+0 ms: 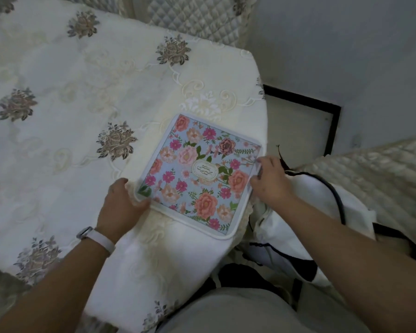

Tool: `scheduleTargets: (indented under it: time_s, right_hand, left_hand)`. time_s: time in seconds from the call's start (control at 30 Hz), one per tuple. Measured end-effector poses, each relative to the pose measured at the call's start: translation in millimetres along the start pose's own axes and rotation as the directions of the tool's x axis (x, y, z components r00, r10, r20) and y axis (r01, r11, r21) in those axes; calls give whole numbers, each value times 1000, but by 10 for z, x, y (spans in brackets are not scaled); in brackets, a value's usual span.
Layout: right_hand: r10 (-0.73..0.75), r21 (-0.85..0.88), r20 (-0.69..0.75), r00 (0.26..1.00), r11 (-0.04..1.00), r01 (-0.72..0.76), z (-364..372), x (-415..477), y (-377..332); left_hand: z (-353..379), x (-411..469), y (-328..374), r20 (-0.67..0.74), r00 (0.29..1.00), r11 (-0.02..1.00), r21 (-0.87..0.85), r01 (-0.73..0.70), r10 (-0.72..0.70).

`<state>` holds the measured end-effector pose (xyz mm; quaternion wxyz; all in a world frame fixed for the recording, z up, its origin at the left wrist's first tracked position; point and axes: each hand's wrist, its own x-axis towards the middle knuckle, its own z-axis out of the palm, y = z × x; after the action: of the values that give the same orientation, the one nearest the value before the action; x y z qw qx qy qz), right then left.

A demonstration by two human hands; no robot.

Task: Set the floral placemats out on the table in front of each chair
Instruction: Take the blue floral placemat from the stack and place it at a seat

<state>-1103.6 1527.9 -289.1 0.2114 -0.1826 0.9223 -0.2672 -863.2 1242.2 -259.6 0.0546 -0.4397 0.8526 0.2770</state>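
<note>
A floral placemat (197, 173) lies flat on the table (58, 97), close to the table's rounded corner. The mat is pale blue with pink, orange and red flowers and a small oval label in the middle, and it sits turned at a slant. The left hand (120, 207) rests at the mat's near left corner. Its fingers are held close together and curl down onto the edge of the mat, so the fingertips touch the white border. A pale band (97, 237) goes around the left wrist. The right hand (270, 181) is at the mat's right edge. Its fingers bend and pinch that edge, with the thumb side on top of the mat. The mat lies between the two hands, stretching away from both sets of fingers toward the middle of the table. The table wears a cream tablecloth (106, 75) sewn with brown roses. Just behind the right hand's knuckles is a white bag (305, 195) with black straps, sitting on a chair with a quilted cream cover (375, 171). Another quilted chair back (197, 18) stands far past the fingers, beyond the table's far edge.
</note>
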Motion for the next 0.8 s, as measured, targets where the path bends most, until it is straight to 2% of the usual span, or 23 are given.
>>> scheduleTargets:
  time_s: [0.07, 0.2, 0.37, 0.57, 0.7, 0.8]
  right_hand:
    - [61, 67, 16, 998, 996, -62, 91, -209, 35]
    - [51, 160, 52, 997, 985, -59, 222, -562, 34]
    - [39, 229, 55, 998, 972, -51, 297, -814, -42]
    - [44, 293, 25, 999, 955, -49, 314, -901, -65]
    - [34, 273, 32, 999, 961, -41, 311, -925, -37]
    - [9, 246, 36, 999, 969, -17, 311, -941, -13]
  left_hand:
    - [-39, 174, -6, 112, 982, 988, -8, -151, 151]
    - [-27, 415, 45, 239, 933, 960, 4, -278, 269]
    - [70, 453, 142, 187, 951, 959, -189, -212, 247]
    - [184, 377, 175, 143, 970, 952, -264, -156, 198]
    - [214, 321, 200, 102, 965, 936, -285, -205, 242]
    - [237, 301, 198, 109, 944, 936, -207, -285, 311]
